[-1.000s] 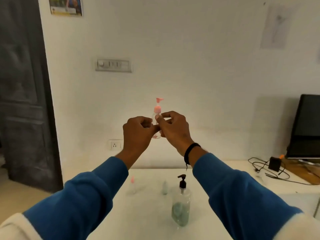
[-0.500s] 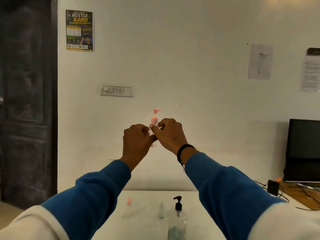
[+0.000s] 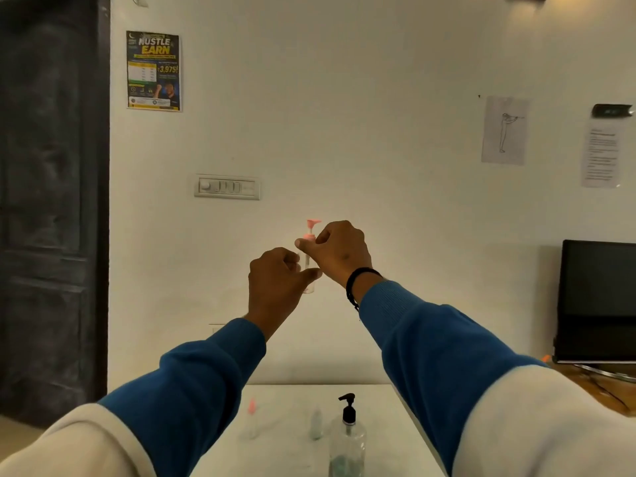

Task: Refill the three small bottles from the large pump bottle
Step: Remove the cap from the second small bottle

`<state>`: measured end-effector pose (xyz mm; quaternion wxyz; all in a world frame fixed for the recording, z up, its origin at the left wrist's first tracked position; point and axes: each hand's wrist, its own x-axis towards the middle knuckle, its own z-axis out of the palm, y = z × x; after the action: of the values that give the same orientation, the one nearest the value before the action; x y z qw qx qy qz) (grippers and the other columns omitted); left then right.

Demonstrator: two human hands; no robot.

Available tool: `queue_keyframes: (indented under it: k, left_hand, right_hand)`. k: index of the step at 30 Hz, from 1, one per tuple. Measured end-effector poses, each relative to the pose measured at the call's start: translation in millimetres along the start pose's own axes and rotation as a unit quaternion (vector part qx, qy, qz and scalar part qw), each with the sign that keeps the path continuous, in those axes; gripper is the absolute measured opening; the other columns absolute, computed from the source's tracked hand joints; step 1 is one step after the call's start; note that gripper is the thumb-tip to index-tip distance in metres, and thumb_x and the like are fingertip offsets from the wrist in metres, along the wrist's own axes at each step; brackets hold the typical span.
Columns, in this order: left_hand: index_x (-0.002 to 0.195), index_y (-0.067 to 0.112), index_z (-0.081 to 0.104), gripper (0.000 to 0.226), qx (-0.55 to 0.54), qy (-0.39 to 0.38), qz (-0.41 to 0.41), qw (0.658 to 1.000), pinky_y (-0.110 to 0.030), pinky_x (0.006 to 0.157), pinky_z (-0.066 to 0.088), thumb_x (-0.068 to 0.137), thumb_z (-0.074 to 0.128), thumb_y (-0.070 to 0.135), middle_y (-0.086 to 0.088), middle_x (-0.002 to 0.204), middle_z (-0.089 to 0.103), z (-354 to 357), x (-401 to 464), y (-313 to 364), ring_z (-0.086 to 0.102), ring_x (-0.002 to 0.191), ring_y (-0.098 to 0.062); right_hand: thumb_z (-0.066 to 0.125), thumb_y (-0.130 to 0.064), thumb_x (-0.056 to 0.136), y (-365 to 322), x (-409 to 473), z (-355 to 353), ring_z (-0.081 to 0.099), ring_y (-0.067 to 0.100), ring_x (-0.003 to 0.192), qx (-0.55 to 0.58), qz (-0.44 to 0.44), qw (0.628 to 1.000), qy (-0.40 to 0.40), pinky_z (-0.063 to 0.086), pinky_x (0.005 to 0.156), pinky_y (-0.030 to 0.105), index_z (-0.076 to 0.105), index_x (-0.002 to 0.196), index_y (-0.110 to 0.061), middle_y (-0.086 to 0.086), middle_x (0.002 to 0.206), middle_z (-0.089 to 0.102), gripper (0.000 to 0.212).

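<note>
Mid-frame, raised high against the white wall: small clear bottle with pink pump top, held upright between both hands. Left hand wrapped round the bottle body, fingers curled, thumb tip across the front. Right hand pinching the pink collar at the neck, fingers curled in tight. Black wristband on the right wrist. Blue sleeves with cream upper arms filling the lower frame.

Bottom centre, on the white counter: large pump bottle with black pump head, clear body, greenish liquid low in it, bottom cut off by the frame edge. Just left of it a small bottle with pale green cap, blurred. Further left a small bottle with pink cap, also blurred, near the left sleeve. Fill level of both too faint to tell.

Progress, as a judgement: early. Held bottle looks empty or nearly so, pump top on or just being unscrewed; cannot tell which way the collar turns. Both counter bottles capped and untouched, large pump bottle not in hand. Left to do: open the held bottle, pump liquid in, recap, then repeat for the other two.

Background: poster upper left, switch plate centre left, dark door far left, dark monitor right edge.
</note>
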<state>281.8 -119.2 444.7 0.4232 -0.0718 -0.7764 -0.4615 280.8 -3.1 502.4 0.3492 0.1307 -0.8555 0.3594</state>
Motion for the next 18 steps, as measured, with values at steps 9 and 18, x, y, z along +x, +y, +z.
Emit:
queue_keyframes:
  k: [9, 18]
  left_hand:
    - [0.098, 0.006, 0.074, 0.036, -0.003, 0.01, 0.029, 1.0, -0.012, 0.063, 0.04, 0.077, 0.086, 0.033, -0.005, 0.086, 0.073, -5.8, 3.7, 23.1, 0.066, 0.076, -0.016]
    - [0.063, 0.013, 0.062, 0.029, -0.012, -0.022, 0.031, 0.999, -0.021, 0.06, 0.039, 0.081, 0.083, 0.022, 0.004, 0.056, 0.056, -5.4, 2.4, 27.6, 0.05, 0.053, -0.01]
  right_hand:
    - [0.084, -0.036, 0.084, -6.8, -5.7, 3.6, 0.059, 0.009, 0.058, 0.173, 0.049, 0.979, 0.1, 0.053, 0.065, 0.028, 0.059, 0.061, -0.018, -0.005, 0.06, 0.061, 0.038]
    - [0.08, -0.031, 0.088, -5.3, -8.2, 1.3, 0.059, 0.009, 0.06, 0.188, 0.043, 0.977, 0.096, 0.052, 0.065, 0.025, 0.07, 0.07, -0.011, -0.001, 0.065, 0.066, 0.029]
